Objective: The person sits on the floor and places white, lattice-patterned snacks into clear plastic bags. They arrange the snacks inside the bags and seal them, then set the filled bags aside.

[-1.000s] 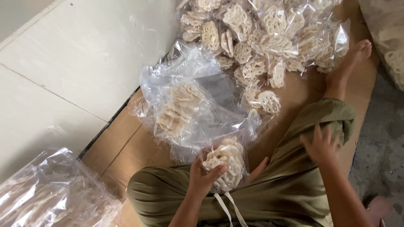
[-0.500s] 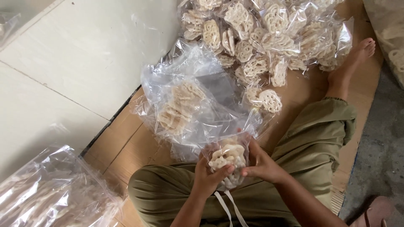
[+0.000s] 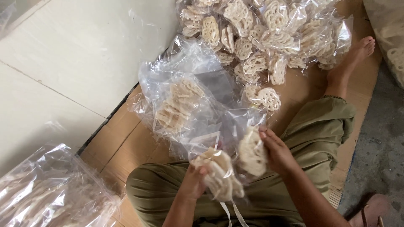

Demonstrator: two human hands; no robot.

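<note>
A person seated on flattened cardboard (image 3: 126, 147) holds lattice-shaped crackers low in the centre of the frame, above the lap of olive-green trousers (image 3: 315, 138). The left hand (image 3: 193, 183) has its grip clenched around a small clear bag of crackers (image 3: 219, 174), fingers wrapped over its near side. The right hand (image 3: 277, 153), just beside it, grasps a single pale cracker (image 3: 251, 152) against thin clear plastic. A larger clear bag (image 3: 181, 105) holding more crackers lies on the cardboard just beyond the hands, in mid-frame. A heap of filled cracker packets (image 3: 269, 38) spreads across the upper centre, near the person's bare foot (image 3: 351, 59). Another clear plastic bag (image 3: 46, 189) sits at lower left beside the white tiled floor (image 3: 75, 63).
</note>
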